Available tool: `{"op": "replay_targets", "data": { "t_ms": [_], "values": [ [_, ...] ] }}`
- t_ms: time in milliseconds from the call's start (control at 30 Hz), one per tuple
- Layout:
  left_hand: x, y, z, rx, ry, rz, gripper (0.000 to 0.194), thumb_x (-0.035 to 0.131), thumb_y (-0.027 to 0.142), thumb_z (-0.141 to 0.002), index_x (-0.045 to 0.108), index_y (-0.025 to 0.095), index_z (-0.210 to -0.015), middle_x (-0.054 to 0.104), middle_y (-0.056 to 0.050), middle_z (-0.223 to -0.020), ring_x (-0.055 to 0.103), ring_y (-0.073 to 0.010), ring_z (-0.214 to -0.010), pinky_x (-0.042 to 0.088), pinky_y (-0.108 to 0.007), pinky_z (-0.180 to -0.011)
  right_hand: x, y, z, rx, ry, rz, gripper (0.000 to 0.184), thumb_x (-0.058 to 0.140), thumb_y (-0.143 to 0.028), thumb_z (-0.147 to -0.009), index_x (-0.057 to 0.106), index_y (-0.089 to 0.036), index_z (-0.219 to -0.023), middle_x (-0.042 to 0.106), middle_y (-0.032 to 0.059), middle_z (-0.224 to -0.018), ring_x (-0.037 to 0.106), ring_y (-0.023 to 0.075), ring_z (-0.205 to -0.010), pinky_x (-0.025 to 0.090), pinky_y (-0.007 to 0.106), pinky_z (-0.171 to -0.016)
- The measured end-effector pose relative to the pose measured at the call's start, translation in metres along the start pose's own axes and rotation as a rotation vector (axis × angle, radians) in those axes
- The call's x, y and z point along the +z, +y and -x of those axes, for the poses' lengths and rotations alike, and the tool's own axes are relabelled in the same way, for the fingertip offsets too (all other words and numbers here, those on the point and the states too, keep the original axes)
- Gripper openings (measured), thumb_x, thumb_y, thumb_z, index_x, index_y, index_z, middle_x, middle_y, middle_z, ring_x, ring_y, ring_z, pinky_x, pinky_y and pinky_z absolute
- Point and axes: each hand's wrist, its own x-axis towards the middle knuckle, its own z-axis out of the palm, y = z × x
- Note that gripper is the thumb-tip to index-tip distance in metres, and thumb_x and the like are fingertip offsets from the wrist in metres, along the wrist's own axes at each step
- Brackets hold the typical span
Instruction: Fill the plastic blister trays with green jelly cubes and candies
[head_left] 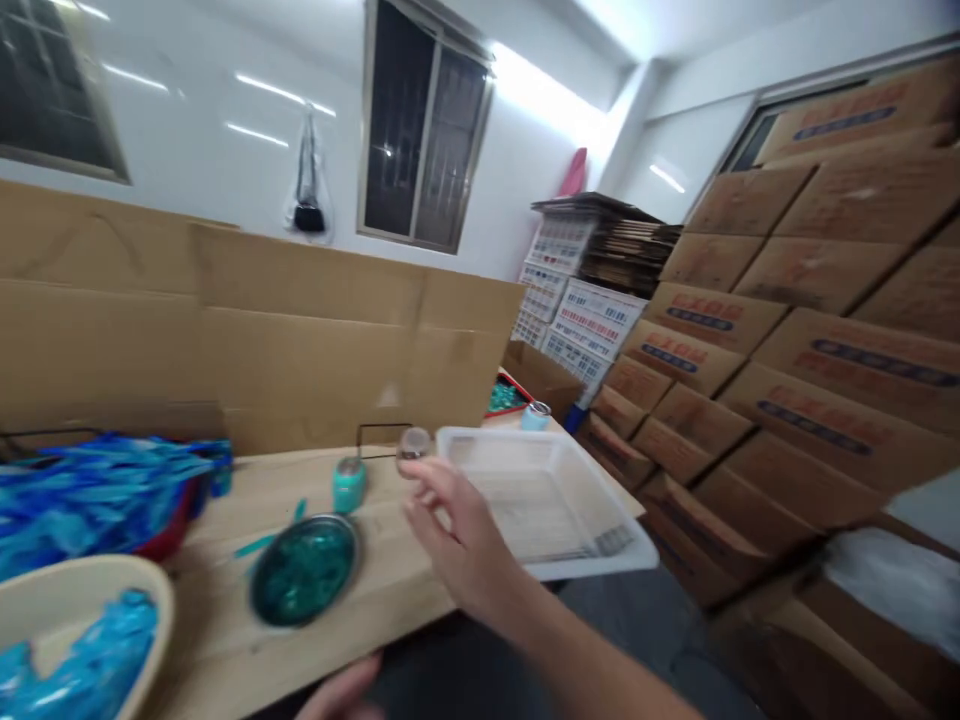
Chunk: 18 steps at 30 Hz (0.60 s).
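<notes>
Your right hand (457,530) reaches over the bench (217,650), fingers loosely curled, tips just below a small blurred jar (414,443); you can't tell if they grip it. The jar is beside a white tray (540,500), near the far edge. A teal can (349,484) stands left of it. Your left hand (341,692) is cut off at the near edge, its fingers unclear.

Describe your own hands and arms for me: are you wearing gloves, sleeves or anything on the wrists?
Both hands are bare, no gloves. The right hand and forearm show no sleeve, watch or band. Only part of the left hand shows, also ungloved.
</notes>
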Motion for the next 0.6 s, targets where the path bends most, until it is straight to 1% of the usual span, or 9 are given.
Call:
{"op": "replay_targets", "data": {
  "t_ms": [67, 167, 200, 233, 300, 400, 500, 533, 600],
  "values": [
    [0.102, 0.003, -0.020, -0.061, -0.210, 0.159, 0.050, 0.049, 0.066, -0.054, 0.059, 0.045, -0.098, 0.063, 0.004, -0.100, 0.057, -0.0233, -0.092, 0.046, -0.036, -0.066, -0.070, 0.050, 0.068, 0.102, 0.135, 0.176, 0.038, 0.038, -0.025, -0.083, 0.041, -0.030, -0.121, 0.054, 0.0053, -0.111, 0.051, 0.0201, -0.101, 0.043, 0.039, -0.084],
    [0.230, 0.012, -0.050, -0.195, -0.660, 0.468, 0.074, 0.031, 0.076, -0.061, 0.058, 0.024, -0.107, 0.058, -0.008, -0.109, 0.050, -0.0251, -0.105, 0.039, -0.038, -0.087, -0.152, 0.132, 0.156, -0.002, 0.055, 0.409, 0.052, 0.044, -0.040, -0.077, 0.036, -0.030, -0.127, 0.053, 0.0072, -0.117, 0.050, 0.0294, -0.104, 0.039, 0.051, -0.086],
    [0.261, 0.014, -0.061, -0.215, -0.767, 0.523, 0.074, 0.030, 0.074, -0.065, 0.056, 0.022, -0.109, 0.055, -0.009, -0.113, 0.047, -0.0249, -0.109, 0.038, -0.038, -0.089, -0.178, 0.160, 0.177, 0.033, 0.044, 0.466, 0.049, 0.044, -0.040, -0.076, 0.040, -0.029, -0.124, 0.055, 0.0074, -0.115, 0.051, 0.0303, -0.103, 0.040, 0.052, -0.085],
    [0.285, 0.015, -0.073, -0.208, -0.828, 0.525, 0.069, 0.031, 0.070, -0.069, 0.054, 0.020, -0.110, 0.053, -0.010, -0.114, 0.045, -0.0244, -0.111, 0.037, -0.038, -0.090, -0.206, 0.189, 0.194, 0.177, 0.121, 0.524, 0.043, 0.040, -0.038, -0.079, 0.046, -0.028, -0.120, 0.057, 0.0084, -0.111, 0.053, 0.0298, -0.100, 0.041, 0.051, -0.083],
    [0.313, 0.017, -0.107, -0.134, -0.846, 0.415, 0.053, 0.042, 0.057, -0.074, 0.053, 0.019, -0.110, 0.055, -0.011, -0.112, 0.049, -0.0232, -0.107, 0.037, -0.038, -0.090, -0.260, 0.242, 0.211, 0.449, 0.260, 0.577, 0.041, 0.035, -0.040, -0.081, 0.052, -0.022, -0.113, 0.063, 0.0119, -0.098, 0.059, 0.0282, -0.089, 0.047, 0.046, -0.075],
    [0.328, 0.027, -0.197, 0.099, -0.600, 0.012, 0.034, 0.055, 0.038, -0.073, 0.059, 0.016, -0.099, 0.062, -0.010, -0.097, 0.057, -0.0202, -0.091, 0.039, -0.036, -0.087, -0.332, 0.307, 0.197, 0.589, 0.273, 0.523, 0.043, 0.037, -0.045, -0.079, 0.053, -0.021, -0.111, 0.064, 0.0106, -0.094, 0.060, 0.0249, -0.087, 0.049, 0.039, -0.074],
    [0.333, 0.042, -0.326, 0.352, -0.083, -0.522, 0.030, 0.050, 0.033, -0.075, 0.059, 0.012, -0.095, 0.064, -0.008, -0.090, 0.058, -0.0181, -0.084, 0.044, -0.030, -0.078, -0.388, 0.370, 0.167, 0.584, 0.120, 0.421, 0.040, 0.039, -0.046, -0.077, 0.057, -0.023, -0.104, 0.063, 0.0082, -0.100, 0.058, 0.0228, -0.093, 0.048, 0.037, -0.081],
    [0.336, 0.047, -0.369, 0.377, 0.069, -0.701, 0.030, 0.047, 0.031, -0.077, 0.058, 0.012, -0.097, 0.065, -0.008, -0.089, 0.058, -0.0173, -0.081, 0.045, -0.029, -0.074, -0.404, 0.392, 0.161, 0.600, 0.066, 0.396, 0.039, 0.040, -0.046, -0.076, 0.059, -0.023, -0.101, 0.063, 0.0078, -0.101, 0.058, 0.0230, -0.094, 0.046, 0.037, -0.084],
    [0.347, 0.055, -0.443, 0.370, 0.207, -0.821, 0.032, 0.044, 0.026, -0.077, 0.056, 0.008, -0.100, 0.064, -0.010, -0.091, 0.058, -0.0187, -0.082, 0.045, -0.030, -0.074, -0.436, 0.439, 0.160, 0.665, -0.018, 0.347, 0.037, 0.043, -0.047, -0.072, 0.063, -0.025, -0.093, 0.064, 0.0070, -0.100, 0.057, 0.0247, -0.096, 0.045, 0.040, -0.087]
  ]
}}
